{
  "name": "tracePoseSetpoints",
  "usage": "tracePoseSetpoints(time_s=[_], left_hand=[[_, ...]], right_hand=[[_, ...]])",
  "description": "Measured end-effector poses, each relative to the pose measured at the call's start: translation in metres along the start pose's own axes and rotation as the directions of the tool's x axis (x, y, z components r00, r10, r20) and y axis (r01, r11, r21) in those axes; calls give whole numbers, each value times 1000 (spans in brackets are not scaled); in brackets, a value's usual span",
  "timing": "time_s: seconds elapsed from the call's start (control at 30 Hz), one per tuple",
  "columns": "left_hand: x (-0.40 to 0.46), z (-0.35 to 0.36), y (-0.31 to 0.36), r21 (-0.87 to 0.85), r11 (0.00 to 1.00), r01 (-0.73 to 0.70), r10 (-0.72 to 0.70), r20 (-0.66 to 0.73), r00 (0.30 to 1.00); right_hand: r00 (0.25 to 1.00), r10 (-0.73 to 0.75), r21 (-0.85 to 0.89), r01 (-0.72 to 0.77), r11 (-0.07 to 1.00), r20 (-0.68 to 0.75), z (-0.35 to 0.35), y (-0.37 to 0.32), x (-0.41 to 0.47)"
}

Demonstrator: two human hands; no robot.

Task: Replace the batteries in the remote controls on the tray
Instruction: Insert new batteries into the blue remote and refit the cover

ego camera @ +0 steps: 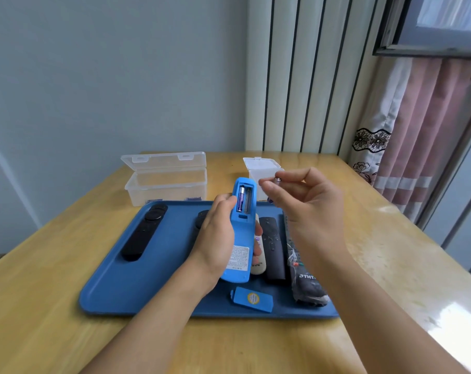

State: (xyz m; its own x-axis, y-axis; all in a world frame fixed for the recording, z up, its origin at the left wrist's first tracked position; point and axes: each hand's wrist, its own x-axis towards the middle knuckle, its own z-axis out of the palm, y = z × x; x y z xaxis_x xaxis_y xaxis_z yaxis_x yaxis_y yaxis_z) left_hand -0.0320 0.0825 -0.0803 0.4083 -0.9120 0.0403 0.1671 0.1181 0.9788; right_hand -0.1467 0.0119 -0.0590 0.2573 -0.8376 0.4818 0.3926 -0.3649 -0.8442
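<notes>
One battery [241,202] sits in the open bay of the blue remote [239,233], which your left hand [218,233] grips above the tray [115,287]. Your right hand [307,209] pinches a second battery [277,180], mostly hidden by blurred fingers. Your left hand covers most of one black remote [202,220] behind it.

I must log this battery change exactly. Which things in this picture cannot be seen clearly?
- Battery pinched by the right hand, head view: blurred and mostly covered by the fingers, so its type and direction are unreadable.
- Black remote behind the left hand: mostly hidden.
- White remote: partly covered by the blue remote.
- Label on the blue remote: print too small.
- Contents of the clear box: only dark edges show above the tray rim.
</notes>
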Motion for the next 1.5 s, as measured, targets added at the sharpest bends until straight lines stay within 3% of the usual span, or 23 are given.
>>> tracePoseSetpoints(time_s=[0.17,0.3,0.4,0.47,0.6,0.7,0.8,0.9,1.03,1.13,1.3,1.4,1.5], left_hand=[[1,1,0,1,1000,12,-12,-1,1000],[0,1,-1,13,999,-49,49,-6,999],[-1,0,-3,26,998,-56,56,-9,998],[1,-1,-4,23,999,-49,49,4,999],[1,-2,-6,56,997,-45,43,25,999],[0,-1,-6,48,997,-66,64,44,997],[0,-1,-6,49,996,-76,73,57,996],[-2,1,-6,16,999,-51,49,85,995],[-1,3,-9,55,997,-55,47,136,990],[3,4,-15,166,978,-128,104,142,984],[5,5,-16,206,960,-191,170,119,978],[6,3,-14,208,962,-175,166,63,984],[8,1,-9,161,982,-96,98,0,995]], right_hand=[[998,-54,-169,60,984,37,9,14,-10],[945,-295,-472,327,818,144,11,28,-14],[903,-385,-580,420,698,191,7,33,-12],[900,-375,-601,430,673,224,3,33,-10],[922,-318,-599,385,702,219,3,32,-9],[992,-86,-471,119,874,90,2,31,-6],[985,158,-274,-134,952,65,0,26,-4],[933,336,-67,-329,942,130,-1,21,-2],[887,442,90,-455,886,130,-3,19,1],[887,457,129,-461,878,64,-3,21,0],[972,230,-126,-233,964,-37,2,21,-4],[985,173,-246,-167,955,1,5,27,-5],[972,225,-266,-199,943,69,3,27,-2]])
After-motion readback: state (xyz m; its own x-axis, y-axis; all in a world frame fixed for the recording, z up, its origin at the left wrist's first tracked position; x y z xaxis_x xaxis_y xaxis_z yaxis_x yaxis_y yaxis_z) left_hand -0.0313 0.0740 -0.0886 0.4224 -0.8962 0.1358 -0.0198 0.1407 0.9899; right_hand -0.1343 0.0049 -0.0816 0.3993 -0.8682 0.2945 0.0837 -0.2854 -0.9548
